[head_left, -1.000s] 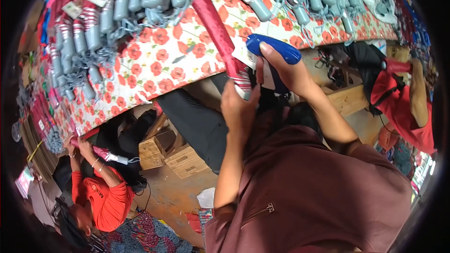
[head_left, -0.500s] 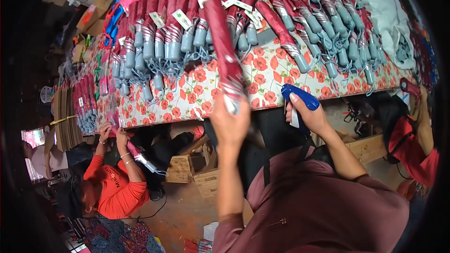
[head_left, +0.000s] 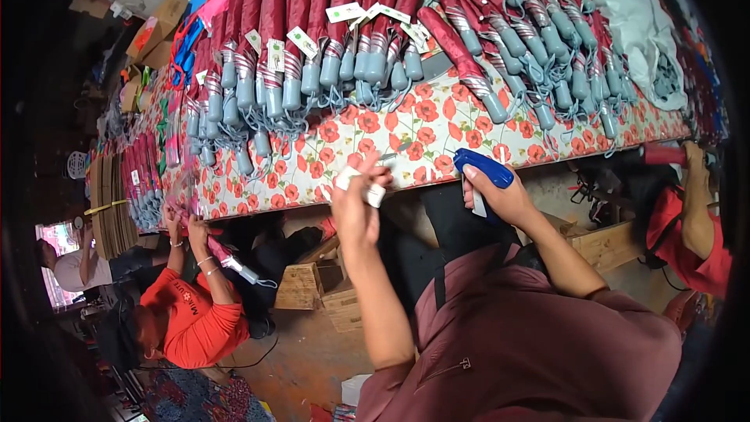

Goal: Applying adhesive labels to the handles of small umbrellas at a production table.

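Observation:
My right hand [head_left: 500,197] is wrapped around a blue tagging gun [head_left: 483,167] at the table's near edge. To its left, my left hand [head_left: 356,207] is raised with its fingers curled around white paper tags [head_left: 374,194], slightly smeared by motion. Beyond my hands, folded maroon umbrellas [head_left: 319,9] with grey handles lie side by side on the table, several with white tags attached. At the right, more folded umbrellas [head_left: 539,39] lie in a pile, and one umbrella [head_left: 466,62] rests at an angle at the pile's left side.
A red-flowered cloth [head_left: 312,158] covers the table. At left, a person in an orange-red top [head_left: 195,316] handles a maroon umbrella [head_left: 226,254]; at right, another person's arm [head_left: 698,211] reaches to the table. A white sack [head_left: 625,8] lies far right, and wooden boxes [head_left: 301,285] stand below.
My left hand has let go of the maroon umbrella, which now lies with the left row, and has moved left and down, now holding white tags. The tagging gun has shifted slightly left.

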The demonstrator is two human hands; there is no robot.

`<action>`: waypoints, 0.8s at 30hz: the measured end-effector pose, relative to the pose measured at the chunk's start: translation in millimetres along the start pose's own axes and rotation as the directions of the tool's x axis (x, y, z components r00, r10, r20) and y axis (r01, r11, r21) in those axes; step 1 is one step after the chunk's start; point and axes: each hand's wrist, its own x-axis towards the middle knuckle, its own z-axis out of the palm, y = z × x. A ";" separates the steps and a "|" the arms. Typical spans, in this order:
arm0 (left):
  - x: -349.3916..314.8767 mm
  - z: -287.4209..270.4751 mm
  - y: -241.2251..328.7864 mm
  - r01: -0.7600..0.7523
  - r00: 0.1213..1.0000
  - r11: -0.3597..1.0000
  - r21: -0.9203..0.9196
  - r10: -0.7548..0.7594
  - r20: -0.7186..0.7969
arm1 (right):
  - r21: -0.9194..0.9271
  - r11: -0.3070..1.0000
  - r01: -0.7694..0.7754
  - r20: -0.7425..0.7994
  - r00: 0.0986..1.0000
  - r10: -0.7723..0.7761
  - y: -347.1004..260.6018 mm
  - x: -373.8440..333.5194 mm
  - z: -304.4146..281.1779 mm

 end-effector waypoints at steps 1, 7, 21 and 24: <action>-15.7 7.5 -7.7 0.075 0.997 0.993 -0.094 -0.073 0.028 | 0.009 1.000 -0.006 -0.008 1.000 0.006 -1.2 -0.5 2.8; -64.1 24.0 -5.5 0.051 0.976 0.999 -0.006 -0.049 0.213 | -0.061 0.994 0.086 0.067 0.994 -0.081 -0.6 7.6 10.9; -86.6 36.6 -5.4 -0.196 0.952 0.836 0.513 0.288 -0.106 | -0.204 0.947 0.249 0.409 0.900 -0.149 -21.9 -17.3 10.2; -91.9 33.8 -4.0 -0.147 0.968 0.860 0.489 0.226 -0.106 | -0.194 0.953 0.234 0.417 0.899 -0.135 -29.4 -21.1 15.2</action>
